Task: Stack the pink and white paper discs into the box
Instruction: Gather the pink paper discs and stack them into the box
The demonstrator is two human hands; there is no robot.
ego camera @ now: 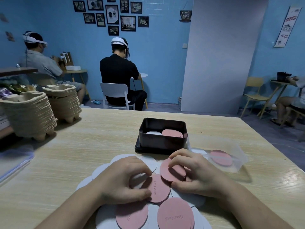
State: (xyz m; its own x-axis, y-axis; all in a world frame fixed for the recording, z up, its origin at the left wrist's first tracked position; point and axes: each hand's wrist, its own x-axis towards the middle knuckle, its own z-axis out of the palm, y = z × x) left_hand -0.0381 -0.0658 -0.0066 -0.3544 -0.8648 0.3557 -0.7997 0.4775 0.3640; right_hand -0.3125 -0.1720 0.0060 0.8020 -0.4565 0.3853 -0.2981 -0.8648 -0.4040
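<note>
A heap of pink and white paper discs (175,215) lies on the wooden table in front of me. My right hand (196,171) holds a small stack of pink discs (171,171) between thumb and fingers, tilted just above the heap. My left hand (122,179) pinches a pink disc with writing on it (158,190) at its left edge. Beyond my hands stands the black box (162,141), and it holds a white pile (154,133) on the left and a pink pile (172,133) on the right.
A clear plastic lid (231,161) lies right of the box with a pink disc under it. Two tall stacks of pulp trays (31,116) stand at the table's far left. A plastic sleeve (14,161) lies at the left edge. People sit at other tables beyond.
</note>
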